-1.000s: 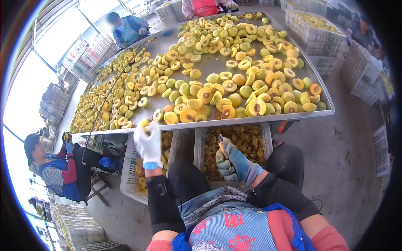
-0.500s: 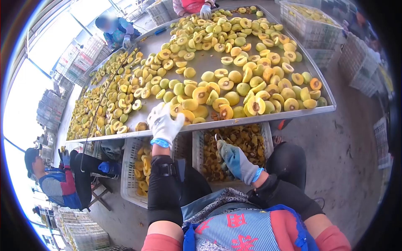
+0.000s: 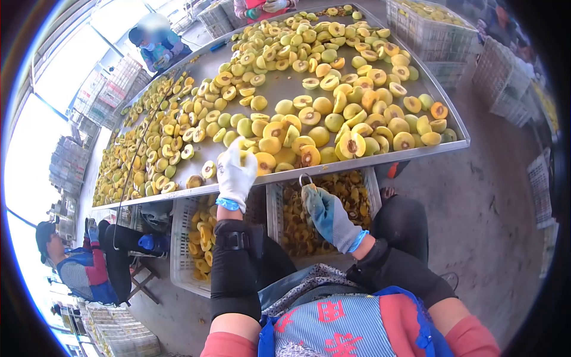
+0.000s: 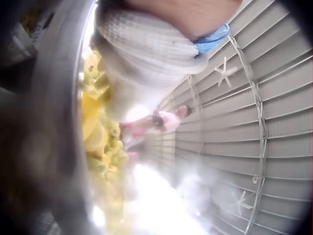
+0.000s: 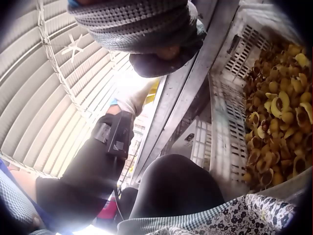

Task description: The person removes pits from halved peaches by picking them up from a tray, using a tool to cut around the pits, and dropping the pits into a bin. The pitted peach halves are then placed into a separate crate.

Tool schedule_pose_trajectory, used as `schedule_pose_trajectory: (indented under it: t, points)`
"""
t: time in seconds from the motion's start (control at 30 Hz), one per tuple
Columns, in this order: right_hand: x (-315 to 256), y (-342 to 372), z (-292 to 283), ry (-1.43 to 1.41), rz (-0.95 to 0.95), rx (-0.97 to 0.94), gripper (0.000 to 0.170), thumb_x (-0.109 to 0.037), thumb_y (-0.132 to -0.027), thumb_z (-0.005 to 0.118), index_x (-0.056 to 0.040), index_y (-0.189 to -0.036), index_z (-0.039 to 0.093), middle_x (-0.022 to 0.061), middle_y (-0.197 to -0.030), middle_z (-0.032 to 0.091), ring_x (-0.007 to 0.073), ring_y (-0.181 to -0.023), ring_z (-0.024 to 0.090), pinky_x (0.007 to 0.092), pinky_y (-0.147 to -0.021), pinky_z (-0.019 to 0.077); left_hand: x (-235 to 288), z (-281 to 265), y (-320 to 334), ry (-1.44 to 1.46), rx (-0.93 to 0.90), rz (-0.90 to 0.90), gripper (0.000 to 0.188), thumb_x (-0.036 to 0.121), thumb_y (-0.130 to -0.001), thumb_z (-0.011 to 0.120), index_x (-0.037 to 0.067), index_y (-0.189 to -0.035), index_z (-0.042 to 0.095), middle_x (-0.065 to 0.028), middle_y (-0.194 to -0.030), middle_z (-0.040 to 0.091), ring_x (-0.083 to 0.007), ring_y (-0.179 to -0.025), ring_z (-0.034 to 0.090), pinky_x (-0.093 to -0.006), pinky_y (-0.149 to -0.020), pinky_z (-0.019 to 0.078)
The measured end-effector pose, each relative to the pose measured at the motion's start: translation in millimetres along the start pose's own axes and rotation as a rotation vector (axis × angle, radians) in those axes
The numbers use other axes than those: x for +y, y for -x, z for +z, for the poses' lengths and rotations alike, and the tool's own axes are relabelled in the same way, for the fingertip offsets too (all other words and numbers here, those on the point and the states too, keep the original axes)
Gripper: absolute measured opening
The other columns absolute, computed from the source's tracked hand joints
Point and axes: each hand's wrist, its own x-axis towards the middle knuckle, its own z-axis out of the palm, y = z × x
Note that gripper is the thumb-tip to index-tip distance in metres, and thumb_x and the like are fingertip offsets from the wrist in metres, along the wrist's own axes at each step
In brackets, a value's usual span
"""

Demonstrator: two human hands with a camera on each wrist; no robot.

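My left hand [image 3: 237, 178], in a white glove, is at the near rim of a metal table [image 3: 285, 89] heaped with halved yellow-green peaches [image 3: 352, 144]. Its thumb and fingers pinch a peach half [image 3: 244, 156], mostly covered by the glove. In the left wrist view the glove [image 4: 151, 49] is blurred and its fingertips are hidden. My right hand [image 3: 333, 221], in a grey-blue glove, grips a small pitting tool whose curved metal loop [image 3: 305, 177] sticks up past the fingertips. This hand is over a crate [image 3: 373, 190] of brownish fruit scraps, just below the table's edge.
Left of the scrap crate, another white crate [image 3: 178, 238] holds yellow fruit pieces. Both crates stand by my knees under the table. A person [image 3: 77, 262] sits at the left, and others are across the table. Stacked crates [image 3: 428, 41] line the far right.
The left hand went from near the left crate, with a fruit piece in its fingers, up to the pile, where it now pinches a peach half. The right hand has risen slightly with its tool.
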Motion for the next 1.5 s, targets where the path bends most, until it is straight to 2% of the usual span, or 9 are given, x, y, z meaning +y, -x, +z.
schedule_pose_trajectory:
  t: [0.2, 0.43, 0.57, 0.67, 0.77, 0.87, 1.13, 1.3, 1.5]
  points:
    - [1, 1, -2, -0.004, -0.006, -0.003, 0.031, -0.025, -0.105, 0.054, 0.0037, -0.106, 0.066, -0.0018, -0.087, 0.065, 0.0058, -0.078, 0.052, 0.0238, -0.071, 0.0462, 29, -2, -10, -0.514, -0.345, -0.124, 0.063, 0.054, -0.078, 0.072, 0.008, -0.12, 0.066, -0.0151, -0.125, 0.061, -0.0326, -0.112, 0.059, -0.0427, -0.094, 0.0486]
    - [-5, 0, -8, 0.1, -0.06, 0.005, 0.033, -0.027, -0.105, 0.054, 0.0036, -0.108, 0.066, 0.0053, -0.088, 0.07, 0.0086, -0.08, 0.056, 0.0283, -0.073, 0.0491, 15, 8, -27, -0.173, -0.641, -0.18, 0.056, 0.049, -0.078, 0.07, 0.003, -0.11, 0.063, -0.0211, -0.114, 0.067, -0.0386, -0.108, 0.062, -0.0442, -0.095, 0.0481]
    - [-6, 1, -7, 0.118, -0.049, 0.02, 0.032, -0.027, -0.104, 0.055, 0.0026, -0.108, 0.066, 0.0112, -0.087, 0.072, 0.0102, -0.079, 0.059, 0.031, -0.073, 0.0502, 12, 11, -20, 0.113, -0.49, -0.291, 0.049, 0.037, -0.074, 0.075, 0.003, -0.105, 0.061, -0.0218, -0.101, 0.067, -0.0353, -0.096, 0.066, -0.0402, -0.085, 0.0518]
    - [-7, 0, -7, 0.085, -0.111, 0.001, 0.028, -0.027, -0.105, 0.054, -0.0014, -0.111, 0.065, -0.0069, -0.085, 0.061, 0.0004, -0.073, 0.05, 0.0209, -0.062, 0.0444, 11, 13, -13, 0.687, -0.242, -0.438, 0.031, 0.015, -0.083, 0.074, 0.001, -0.109, 0.063, -0.0117, -0.099, 0.068, -0.0186, -0.088, 0.067, -0.031, -0.078, 0.0546]
    - [-27, -2, -2, 0.303, -0.158, 0.005, 0.035, -0.034, -0.102, 0.056, -0.0007, -0.109, 0.066, 0.0215, -0.085, 0.07, 0.0347, -0.076, 0.067, 0.0386, -0.07, 0.0512, 50, 1, 0, 1.146, -0.04, -0.568, 0.023, 0.001, -0.09, 0.066, -0.001, -0.113, 0.063, -0.0066, -0.101, 0.068, -0.0125, -0.087, 0.065, -0.0272, -0.077, 0.0548]
    - [-32, -6, 6, 0.31, -0.236, 0.02, 0.04, -0.039, -0.101, 0.056, -0.0013, -0.107, 0.066, 0.0245, -0.085, 0.068, 0.043, -0.079, 0.064, 0.0414, -0.07, 0.0509, 87, -1, 23, 1.399, -0.06, -0.582, 0.026, 0.007, -0.093, 0.065, -0.001, -0.117, 0.061, -0.0097, -0.105, 0.067, -0.0168, -0.093, 0.066, -0.0298, -0.081, 0.0561]
    - [-36, -3, 1, 0.38, -0.045, -0.047, 0.049, -0.047, -0.1, 0.055, -0.0009, -0.11, 0.066, 0.0253, -0.088, 0.069, 0.043, -0.082, 0.066, 0.0426, -0.073, 0.0516, 131, 5, 56, 1.311, 0.09, -0.561, 0.039, 0.029, -0.103, 0.053, -0.001, -0.127, 0.054, -0.0141, -0.121, 0.061, -0.0237, -0.105, 0.063, -0.0362, -0.086, 0.0554]
    - [-32, 0, -1, 0.417, -0.042, -0.034, 0.049, -0.046, -0.101, 0.055, 0.001, -0.11, 0.066, 0.0225, -0.089, 0.071, 0.0311, -0.08, 0.067, 0.0399, -0.077, 0.052, 129, 6, 62, 0.763, 0.069, -0.173, 0.039, 0.027, -0.105, 0.048, -0.002, -0.131, 0.05, -0.0145, -0.129, 0.057, -0.0266, -0.109, 0.062, -0.0389, -0.096, 0.0525]
    - [10, -3, -4, 0.068, -0.122, -0.153, 0.028, -0.024, -0.103, 0.055, -0.0012, -0.114, 0.067, 0.0212, -0.102, 0.07, 0.0243, -0.091, 0.068, 0.0382, -0.078, 0.0521, 124, 31, 57, 1.416, 0.275, -0.593, 0.024, 0.024, -0.104, 0.055, 0.003, -0.112, 0.062, -0.008, -0.102, 0.069, -0.0162, -0.086, 0.067, -0.031, -0.075, 0.0553]
